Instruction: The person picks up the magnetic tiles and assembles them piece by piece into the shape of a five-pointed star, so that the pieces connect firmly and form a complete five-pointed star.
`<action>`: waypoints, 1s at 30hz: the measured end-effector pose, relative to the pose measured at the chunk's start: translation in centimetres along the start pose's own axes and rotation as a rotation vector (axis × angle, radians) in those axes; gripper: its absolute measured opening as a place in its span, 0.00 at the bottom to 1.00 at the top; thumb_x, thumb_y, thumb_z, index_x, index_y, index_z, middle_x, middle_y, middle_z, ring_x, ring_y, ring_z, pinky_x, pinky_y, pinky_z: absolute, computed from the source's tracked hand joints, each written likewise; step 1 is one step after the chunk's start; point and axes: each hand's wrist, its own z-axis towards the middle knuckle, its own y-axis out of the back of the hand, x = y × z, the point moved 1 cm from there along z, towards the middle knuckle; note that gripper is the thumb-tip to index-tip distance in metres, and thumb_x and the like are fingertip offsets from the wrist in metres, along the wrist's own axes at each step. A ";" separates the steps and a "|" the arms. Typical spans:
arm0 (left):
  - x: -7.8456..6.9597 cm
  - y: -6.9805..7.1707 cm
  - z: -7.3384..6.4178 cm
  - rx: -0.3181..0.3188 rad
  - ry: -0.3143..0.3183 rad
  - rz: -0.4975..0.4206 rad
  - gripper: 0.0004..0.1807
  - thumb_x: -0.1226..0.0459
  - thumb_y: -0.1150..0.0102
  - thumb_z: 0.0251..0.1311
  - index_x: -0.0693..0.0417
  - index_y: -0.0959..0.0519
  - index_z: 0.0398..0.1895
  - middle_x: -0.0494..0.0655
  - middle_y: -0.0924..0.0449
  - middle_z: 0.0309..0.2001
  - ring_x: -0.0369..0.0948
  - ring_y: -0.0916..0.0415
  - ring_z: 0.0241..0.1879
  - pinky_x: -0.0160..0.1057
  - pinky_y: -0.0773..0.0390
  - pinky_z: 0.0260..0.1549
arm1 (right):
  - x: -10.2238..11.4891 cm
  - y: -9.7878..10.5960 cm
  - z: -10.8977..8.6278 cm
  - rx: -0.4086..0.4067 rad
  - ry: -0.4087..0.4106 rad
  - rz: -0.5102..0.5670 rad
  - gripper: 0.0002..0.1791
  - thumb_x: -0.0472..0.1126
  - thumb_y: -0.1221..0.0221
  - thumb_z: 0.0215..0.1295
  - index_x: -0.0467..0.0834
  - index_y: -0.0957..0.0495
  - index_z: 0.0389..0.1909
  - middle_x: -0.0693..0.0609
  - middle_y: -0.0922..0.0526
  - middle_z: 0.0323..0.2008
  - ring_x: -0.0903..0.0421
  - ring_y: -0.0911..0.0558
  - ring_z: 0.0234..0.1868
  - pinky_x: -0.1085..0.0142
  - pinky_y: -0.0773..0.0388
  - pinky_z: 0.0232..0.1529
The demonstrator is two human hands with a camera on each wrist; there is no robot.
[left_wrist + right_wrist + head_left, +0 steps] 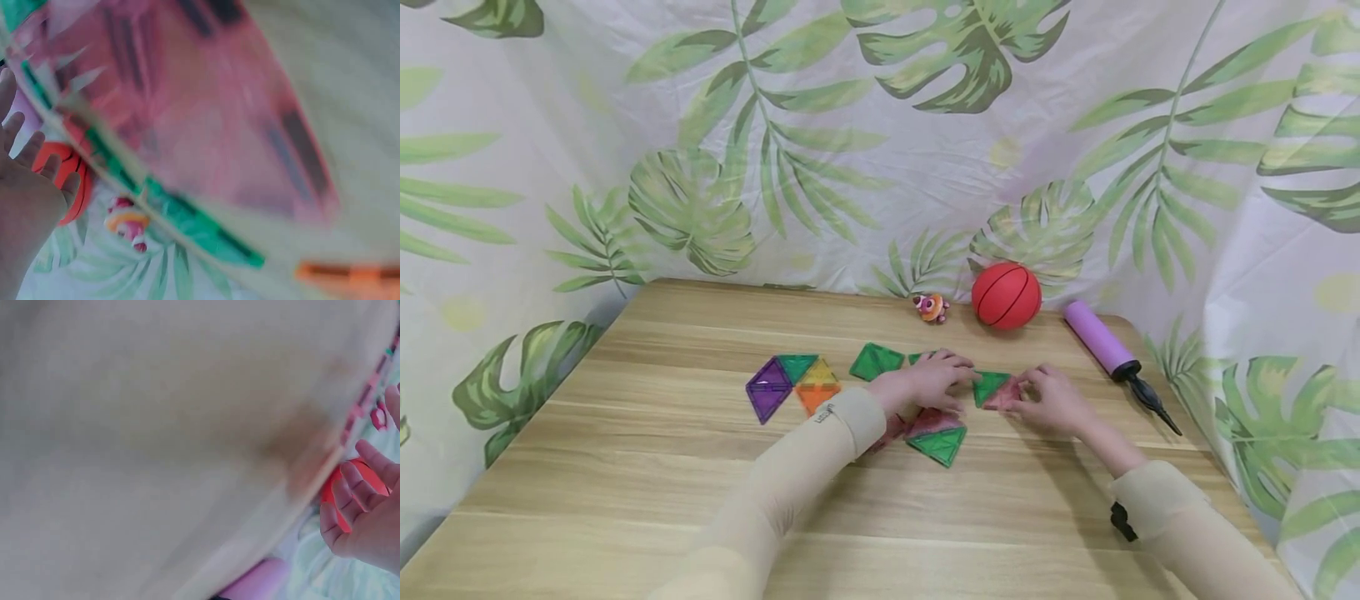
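Observation:
My left hand (928, 382) reaches over the middle group of translucent tiles, fingers spread and slightly bent. Under and in front of it lie a pink triangular tile (934, 422) and a green triangular tile (942, 447), edge to edge. A green square-looking tile (877, 361) sits just behind the left wrist. On the right, my right hand (1051, 400) pinches the outer corner of another pink triangular tile (1002, 395) between thumb and forefinger. That tile adjoins a green triangular one (989, 386). The left hand partly hides some tiles.
Left of the hands, purple (767, 388), teal, yellow and orange tiles lie joined. Along the back stand a small pink-and-orange toy figure (930, 308) and a red ball (1006, 296). A purple hand pump (1101, 339) lies near the table's right edge. Leaf-printed cloth surrounds the wooden table (625, 467).

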 end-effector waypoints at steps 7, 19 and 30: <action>1.2 3.1 -3.6 -0.033 0.065 -0.046 0.36 0.49 0.42 0.60 0.42 0.41 0.71 0.46 0.44 0.71 0.49 0.52 0.71 0.57 0.52 0.66 | 0.8 2.7 0.8 -0.012 0.053 0.009 0.26 0.48 0.34 0.55 0.36 0.23 0.50 0.37 0.24 0.47 0.38 0.25 0.51 0.43 0.29 0.50; 7.1 4.8 -13.0 -0.181 0.150 -0.099 0.39 0.53 0.37 0.58 0.50 0.41 0.71 0.53 0.41 0.70 0.55 0.49 0.69 0.63 0.52 0.63 | 6.6 4.4 3.4 -0.027 0.147 0.029 0.30 0.52 0.34 0.56 0.41 0.26 0.57 0.40 0.26 0.54 0.40 0.30 0.56 0.41 0.34 0.54; 12.8 3.3 -19.9 -0.281 0.180 -0.122 0.42 0.57 0.32 0.52 0.56 0.39 0.69 0.61 0.40 0.68 0.61 0.48 0.67 0.69 0.51 0.59 | 14.7 1.2 6.6 0.015 0.327 0.099 0.35 0.55 0.32 0.53 0.45 0.28 0.61 0.44 0.29 0.60 0.45 0.34 0.63 0.45 0.36 0.59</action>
